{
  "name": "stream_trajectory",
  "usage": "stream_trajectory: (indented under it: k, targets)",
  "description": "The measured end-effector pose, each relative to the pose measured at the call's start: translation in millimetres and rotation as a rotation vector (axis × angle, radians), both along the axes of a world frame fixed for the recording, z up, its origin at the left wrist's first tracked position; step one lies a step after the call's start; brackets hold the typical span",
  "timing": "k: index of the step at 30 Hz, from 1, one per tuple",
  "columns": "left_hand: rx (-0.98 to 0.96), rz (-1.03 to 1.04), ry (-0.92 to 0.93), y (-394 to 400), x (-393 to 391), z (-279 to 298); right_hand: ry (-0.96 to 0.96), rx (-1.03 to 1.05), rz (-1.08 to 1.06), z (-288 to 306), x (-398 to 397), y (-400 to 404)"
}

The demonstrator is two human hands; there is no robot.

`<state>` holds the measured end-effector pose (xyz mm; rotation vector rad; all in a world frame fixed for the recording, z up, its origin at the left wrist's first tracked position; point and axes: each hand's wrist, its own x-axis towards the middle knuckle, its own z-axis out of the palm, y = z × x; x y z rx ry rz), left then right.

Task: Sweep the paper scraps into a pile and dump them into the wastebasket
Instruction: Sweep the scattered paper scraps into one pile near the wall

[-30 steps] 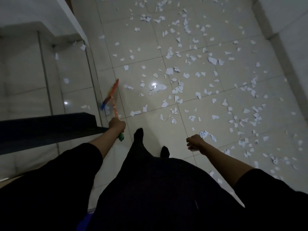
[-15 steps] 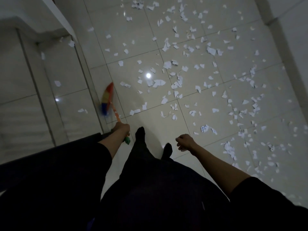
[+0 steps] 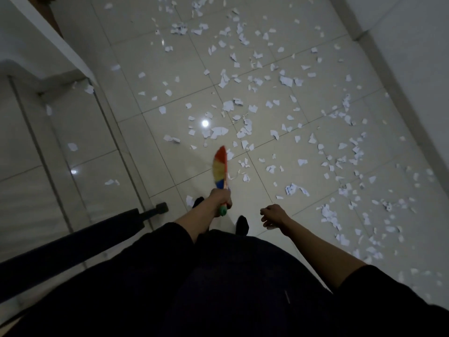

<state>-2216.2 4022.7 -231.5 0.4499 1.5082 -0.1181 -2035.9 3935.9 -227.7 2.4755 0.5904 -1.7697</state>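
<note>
Floor point(image 3: 170, 69) tiles carry paper scraps point(image 3: 245, 127) scattered wide, thickest toward the right wall, none yet piled; no wastebasket shows. A dark chair base point(image 3: 136, 217) sits lower left. Sweeping looks barely begun. The left hand point(image 3: 220, 197) grips a rainbow hand broom point(image 3: 220, 167); whether its bristles touch the tiles is unclear. The right hand point(image 3: 273, 215) hangs loosely curled, empty. Next: drag scraps inward.

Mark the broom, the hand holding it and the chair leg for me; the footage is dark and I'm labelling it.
broom point(image 3: 220, 166): head view, on the coloured bristles.
left hand point(image 3: 220, 197): head view, on the knuckles round the handle.
chair leg point(image 3: 148, 213): head view, on the dark arm near its caster.
</note>
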Motion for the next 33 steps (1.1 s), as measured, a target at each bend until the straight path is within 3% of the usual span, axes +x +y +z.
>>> stream_trajectory:
  k: [2,5,13,16,24,26,29,33]
  targets:
    - [-0.018,0.205,-0.036,3,12,-1,0.024,0.011,-0.163,3,5,-5]
    - [0.006,0.281,-0.114,9,25,4,0.101,0.044,-0.360,3,6,-7]
    - [0.185,-0.068,-0.200,-2,36,19,0.383,0.114,-0.647,11,-23,21]
    - [0.237,-0.149,-0.162,-15,37,23,0.445,0.115,-0.632,16,-38,33]
    - [0.314,-0.199,-0.124,-46,26,26,0.379,-0.031,-0.434,20,-52,37]
    - [0.343,-0.125,-0.185,-60,20,28,0.371,-0.027,-0.367,21,-50,31]
    - [0.233,0.234,-0.274,-75,4,25,0.487,-0.029,-0.383,20,-38,25]
    - [0.227,0.439,-0.071,-97,-11,6,0.619,-0.100,-0.329,19,-29,11]
